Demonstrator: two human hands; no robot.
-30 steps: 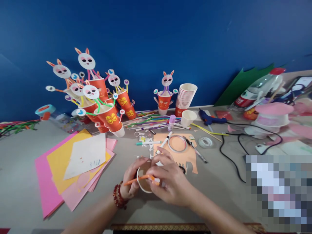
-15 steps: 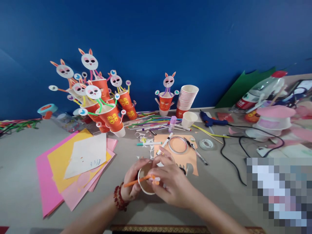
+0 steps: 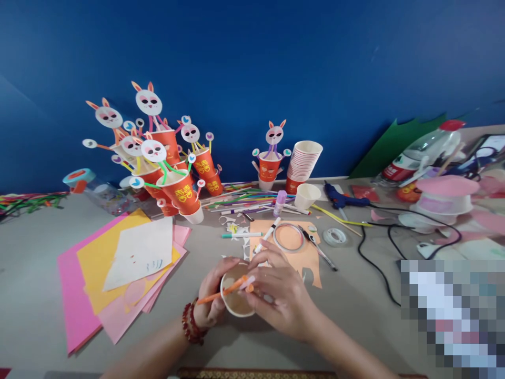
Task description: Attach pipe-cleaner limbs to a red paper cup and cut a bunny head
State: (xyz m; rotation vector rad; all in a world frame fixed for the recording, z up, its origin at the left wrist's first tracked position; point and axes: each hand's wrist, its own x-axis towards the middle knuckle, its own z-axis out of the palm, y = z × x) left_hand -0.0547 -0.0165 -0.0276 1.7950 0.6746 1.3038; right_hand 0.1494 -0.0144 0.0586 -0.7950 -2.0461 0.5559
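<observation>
Close to the table's front edge, my left hand (image 3: 213, 288) is wrapped around a paper cup (image 3: 241, 307), its mouth tilted toward me. My right hand (image 3: 278, 295) pinches the end of an orange pipe cleaner (image 3: 213, 298) between thumb and fingers. That pipe cleaner slants across the cup's rim, and its other end sticks out past the left side, near my left thumb. The cup's outer wall is mostly hidden by my hands. Just beyond them lies a cut sheet of peach paper (image 3: 284, 258) with a white marker (image 3: 268, 234) on it.
Rabbit figures on red cups (image 3: 179, 189) stand at the back left. Behind my hands are stacked paper cups (image 3: 303, 163), a glue stick (image 3: 280, 202) and loose pipe cleaners (image 3: 236, 197). Coloured paper (image 3: 81, 310) lies left. A glue gun (image 3: 343, 197) with black cord is right.
My right fingers have shifted slightly at the orange pipe cleaner, whose pinched end now sits a little higher over the cup's mouth. Both hands keep their holds. The view has shifted slightly.
</observation>
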